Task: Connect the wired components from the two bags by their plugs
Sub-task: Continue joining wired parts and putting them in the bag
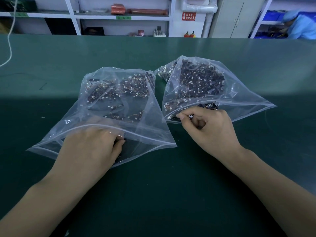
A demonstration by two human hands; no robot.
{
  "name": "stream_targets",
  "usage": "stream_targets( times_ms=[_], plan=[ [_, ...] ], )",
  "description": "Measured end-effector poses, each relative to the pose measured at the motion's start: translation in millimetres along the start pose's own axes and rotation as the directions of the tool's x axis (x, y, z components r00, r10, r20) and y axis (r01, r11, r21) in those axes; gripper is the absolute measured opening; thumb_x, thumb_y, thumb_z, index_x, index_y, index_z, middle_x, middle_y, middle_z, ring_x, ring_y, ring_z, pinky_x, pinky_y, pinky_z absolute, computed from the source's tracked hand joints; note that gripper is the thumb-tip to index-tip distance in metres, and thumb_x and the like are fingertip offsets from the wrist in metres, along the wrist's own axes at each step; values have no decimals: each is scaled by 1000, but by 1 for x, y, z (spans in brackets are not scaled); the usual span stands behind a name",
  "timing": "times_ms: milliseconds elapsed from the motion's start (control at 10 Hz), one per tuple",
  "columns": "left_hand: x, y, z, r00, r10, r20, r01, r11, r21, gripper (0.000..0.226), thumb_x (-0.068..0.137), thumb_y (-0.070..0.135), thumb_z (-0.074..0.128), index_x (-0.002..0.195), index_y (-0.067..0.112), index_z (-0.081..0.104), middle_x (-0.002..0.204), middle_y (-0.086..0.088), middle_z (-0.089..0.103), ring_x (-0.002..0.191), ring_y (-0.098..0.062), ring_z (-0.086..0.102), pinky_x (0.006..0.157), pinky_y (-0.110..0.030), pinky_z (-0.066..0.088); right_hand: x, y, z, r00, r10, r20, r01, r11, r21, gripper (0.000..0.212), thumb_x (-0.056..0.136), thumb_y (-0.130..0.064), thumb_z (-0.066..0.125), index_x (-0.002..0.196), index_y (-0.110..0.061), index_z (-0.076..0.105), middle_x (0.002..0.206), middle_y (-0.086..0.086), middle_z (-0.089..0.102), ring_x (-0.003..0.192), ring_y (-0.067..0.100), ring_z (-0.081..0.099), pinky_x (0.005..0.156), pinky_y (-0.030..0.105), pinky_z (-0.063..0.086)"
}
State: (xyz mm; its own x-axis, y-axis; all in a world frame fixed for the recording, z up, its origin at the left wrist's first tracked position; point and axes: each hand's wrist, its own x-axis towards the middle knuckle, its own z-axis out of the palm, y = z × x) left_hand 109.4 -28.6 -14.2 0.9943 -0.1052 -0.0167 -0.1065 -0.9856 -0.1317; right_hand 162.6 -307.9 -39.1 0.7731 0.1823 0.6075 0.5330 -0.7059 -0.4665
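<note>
**Wired components sit in two clear bags as a worker reaches into both**

Wired components (200, 82), small dark parts with thin wires and white plugs, fill two transparent zip bags lying side by side at the centre of a green workbench (51, 65). The left bag (95, 117) spreads toward the lower left of the frame; the right bag (239, 93) lies just beside it, its heap of parts piled toward the upper centre. Both bag mouths face the person and are open.

The left hand (89, 147) lies inside the mouth of the left bag, its fingers curled round a dark part (125, 147) under the plastic. The right hand (208, 124) rests at the mouth of the right bag, thumb and forefinger pinching a small white plug (190, 116), the other fingers curled in.

A white cord (10, 40) hangs at the upper left edge. Behind the bench, white shelving (119, 16) runs across the top of the frame, with a red sign (189, 16) on the wall beside it. A second worker in a blue coat and cap (301, 24) bends over at the upper right.
</note>
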Motion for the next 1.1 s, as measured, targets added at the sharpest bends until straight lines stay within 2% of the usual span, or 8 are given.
stream_targets(
  times_ms=[300,400,500,600,700,900,1000,1100],
  plan=[
    [-13,8,-16,978,114,-174,-151,964,-217,42,112,45,29,126,31,66,124,15,67,117,-13,63,101,-34,49,-1,-7,0,997,-77,4,76,996,38,13,100,-23,73,88,-23,79,51,-19,36,48,9,42,54,25,36],
    [-12,8,-8,865,294,-407,-406,886,-222,30,113,34,40,108,26,68,111,12,69,104,-16,65,94,-34,47,-3,-14,-1,983,-183,5,181,977,111,15,103,-20,70,94,-16,81,59,-22,39,50,4,42,54,21,37],
    [-14,14,0,735,403,-546,-540,835,-110,21,108,28,47,98,23,65,95,11,65,89,-17,59,83,-35,43,-7,-22,-3,955,-296,11,287,934,212,21,105,-21,64,105,-9,81,73,-31,46,57,-8,46,62,7,32],
    [-15,17,7,648,391,-654,-591,800,-107,21,110,23,50,101,19,69,92,8,64,83,-19,57,75,-36,45,-13,-32,-3,921,-387,37,355,877,325,37,107,-37,60,112,-6,78,72,-17,53,62,-12,44,67,5,31],
    [-18,20,9,626,309,-716,-648,717,-257,16,111,23,56,106,19,71,96,11,66,83,-15,62,76,-32,50,-15,-36,2,914,-406,2,384,865,324,32,101,-38,71,106,-7,78,72,-17,47,60,-13,41,66,4,30],
    [-22,31,6,617,130,-776,-676,593,-438,15,103,33,65,117,28,63,109,17,66,91,0,67,76,-18,53,-15,-32,6,911,-413,-8,393,862,320,8,97,-11,75,99,-5,79,86,-19,51,69,-16,45,70,3,32],
    [-22,31,5,610,100,-786,-676,583,-451,15,103,34,67,116,26,64,104,14,66,87,3,65,76,-10,50,-16,-36,5,917,-398,-23,375,840,393,10,95,-3,77,103,-9,80,86,-9,65,70,-13,49,67,5,34],
    [-22,28,4,600,43,-799,-664,583,-468,12,101,29,70,111,25,64,101,15,65,87,6,64,74,-6,50,-14,-37,3,927,-366,-77,363,831,421,8,97,-9,77,104,-8,81,83,-5,69,62,-1,50,60,14,37]
  ],
)
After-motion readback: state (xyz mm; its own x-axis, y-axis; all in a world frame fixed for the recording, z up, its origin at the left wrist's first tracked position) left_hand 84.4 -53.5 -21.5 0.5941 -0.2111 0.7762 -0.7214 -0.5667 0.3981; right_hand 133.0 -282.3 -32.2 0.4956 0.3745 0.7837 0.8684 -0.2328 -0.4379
